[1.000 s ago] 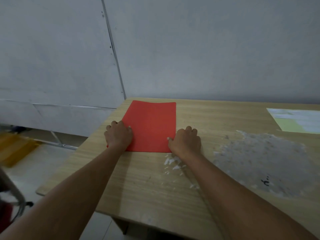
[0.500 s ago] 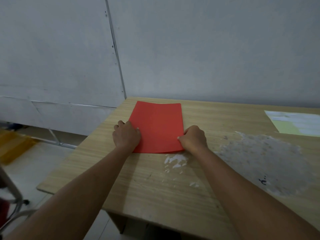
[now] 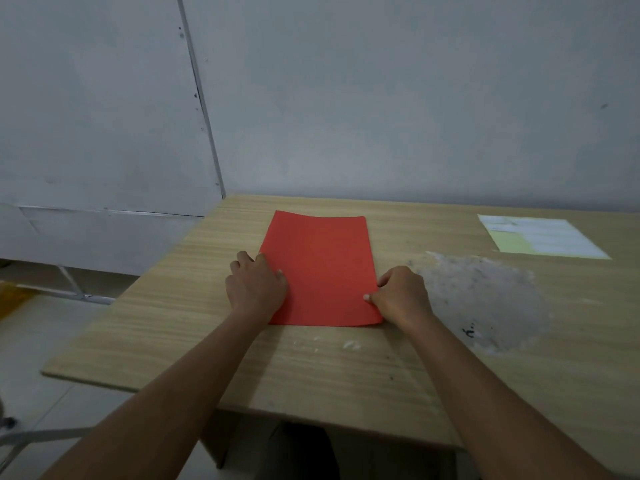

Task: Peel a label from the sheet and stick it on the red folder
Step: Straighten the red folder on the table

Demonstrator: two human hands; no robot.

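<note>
Lying between both hands, the red folder (image 3: 320,268) has left hand (image 3: 256,284) flat on it, right hand (image 3: 401,294) pinching its edge.

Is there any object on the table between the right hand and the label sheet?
No object. From the right hand at the red folder's edge to the label sheet at far right, only a flat patch of whitish residue on the table shows.

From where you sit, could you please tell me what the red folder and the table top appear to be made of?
The red folder looks like thin matte card or paper: no gloss, and its far edge curves slightly upward. The table appears to be wood-grain laminate or veneer board, judging by its even pale streaks and thin edge; which one is unclear. A grey-white scuffed patch suggests old glue or paper residue.
</note>
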